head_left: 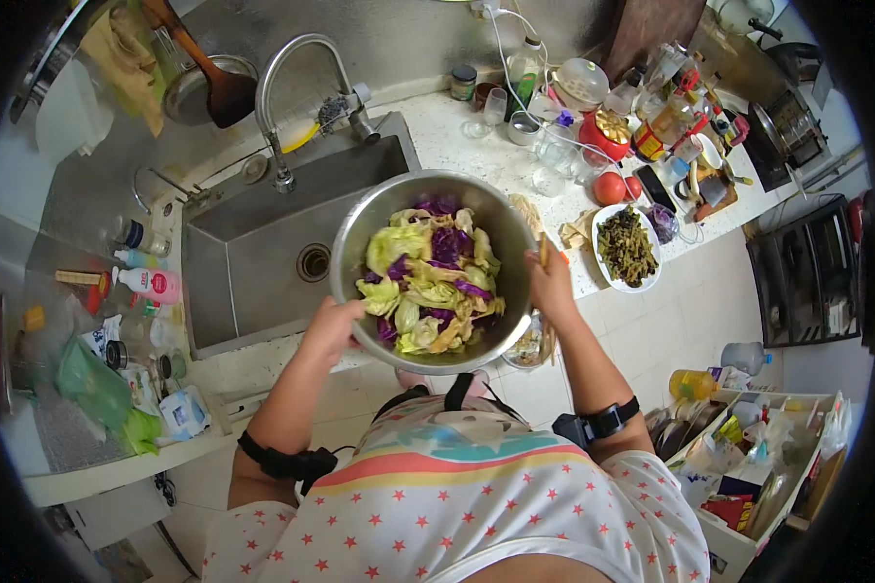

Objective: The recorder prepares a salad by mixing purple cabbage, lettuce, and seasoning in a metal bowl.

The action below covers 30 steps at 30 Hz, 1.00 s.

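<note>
A large stainless steel mixing bowl is held up before me, over the sink's right part and the counter edge. Torn lettuce and purple cabbage lie mixed inside it. My left hand grips the rim at the lower left, thumb on top. On the right side, my right hand holds the bowl's rim together with wooden chopsticks, which run down past the palm. Partly hidden below the bowl's lower right is a smaller container, its contents unclear.
The steel sink with its curved faucet lies left. A white plate of dark green chopped vegetables sits at the counter's front edge, near tomatoes and a phone. Glasses and several bottles crowd behind. Pump bottles stand far left.
</note>
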Tool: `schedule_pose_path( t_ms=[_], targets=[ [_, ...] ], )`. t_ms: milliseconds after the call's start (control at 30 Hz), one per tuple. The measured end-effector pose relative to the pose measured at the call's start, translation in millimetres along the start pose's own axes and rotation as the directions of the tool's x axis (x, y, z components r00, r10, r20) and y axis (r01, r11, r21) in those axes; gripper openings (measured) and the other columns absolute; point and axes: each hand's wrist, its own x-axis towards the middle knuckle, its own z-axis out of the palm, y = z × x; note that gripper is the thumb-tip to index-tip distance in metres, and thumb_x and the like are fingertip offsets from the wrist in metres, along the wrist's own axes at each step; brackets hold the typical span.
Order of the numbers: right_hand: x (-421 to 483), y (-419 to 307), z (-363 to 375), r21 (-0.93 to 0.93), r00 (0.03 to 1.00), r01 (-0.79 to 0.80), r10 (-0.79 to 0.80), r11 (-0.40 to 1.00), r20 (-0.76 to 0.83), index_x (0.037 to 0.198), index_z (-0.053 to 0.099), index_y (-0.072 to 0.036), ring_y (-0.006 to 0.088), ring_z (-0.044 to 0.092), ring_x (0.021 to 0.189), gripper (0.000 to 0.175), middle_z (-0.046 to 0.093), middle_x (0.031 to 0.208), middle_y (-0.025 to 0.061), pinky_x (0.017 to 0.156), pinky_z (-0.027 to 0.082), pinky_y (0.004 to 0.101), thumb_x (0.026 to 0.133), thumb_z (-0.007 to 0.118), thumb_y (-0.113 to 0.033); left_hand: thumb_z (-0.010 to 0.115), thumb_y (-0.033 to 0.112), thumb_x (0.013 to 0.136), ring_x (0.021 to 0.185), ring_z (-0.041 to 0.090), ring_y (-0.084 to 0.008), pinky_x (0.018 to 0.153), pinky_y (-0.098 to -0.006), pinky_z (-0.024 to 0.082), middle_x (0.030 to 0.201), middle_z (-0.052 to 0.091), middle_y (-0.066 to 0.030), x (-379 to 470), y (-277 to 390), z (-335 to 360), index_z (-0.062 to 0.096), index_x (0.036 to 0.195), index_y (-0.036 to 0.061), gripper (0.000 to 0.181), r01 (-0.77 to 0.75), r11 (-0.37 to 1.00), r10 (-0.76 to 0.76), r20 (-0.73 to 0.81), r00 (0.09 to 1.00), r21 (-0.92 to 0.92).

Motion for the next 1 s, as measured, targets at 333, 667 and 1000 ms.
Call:
schedule_pose_path(
  t_ms=[333,667,1000],
  targets=[
    [1.4,1.0,-4.8,-0.017,0.998,0.055,-0.055,0.998,-0.035,0.089,0.047,0.002,0.0347,0.051,0.065,0.022,0.052,0.070,0.0219,0.061,0.040,0.0382,0.082,0.047,-0.019,0.047,0.012,0.068,0.056,0.059,-0.0213,0.047,-0.0321,0.049,0.069,0.059,-0.0125,5.7,-3.6,0.3,0.054,0.087,-0.0051,0.027,0.026,0.996,-0.024,0.018,1.000,-0.085],
    [-28.0,6.8,-35.7,-0.041,0.983,-0.097,0.089,0.994,-0.160,0.087,0.047,0.001,0.0284,0.050,0.062,0.023,0.052,0.068,0.0175,0.059,0.040,0.0349,0.082,0.048,-0.021,0.048,0.013,0.068,0.056,0.059,-0.0218,0.047,-0.0328,0.049,0.073,0.059,-0.0136,25.1,-20.7,18.0,0.054,0.087,-0.0053,0.027,0.052,0.998,-0.056,0.148,0.987,0.034],
    [-96.7,56.4,-101.5,0.043,0.895,-0.292,0.289,0.955,-0.340,0.080,0.047,0.000,0.0206,0.044,0.058,0.024,0.048,0.063,0.0130,0.056,0.038,0.0317,0.082,0.049,-0.024,0.047,0.012,0.069,0.054,0.057,-0.0189,0.042,-0.0305,0.048,0.070,0.057,-0.0109,25.7,-29.8,88.2,0.054,0.086,-0.0029,0.024,0.070,0.974,-0.153,0.397,0.905,0.214]
  ],
)
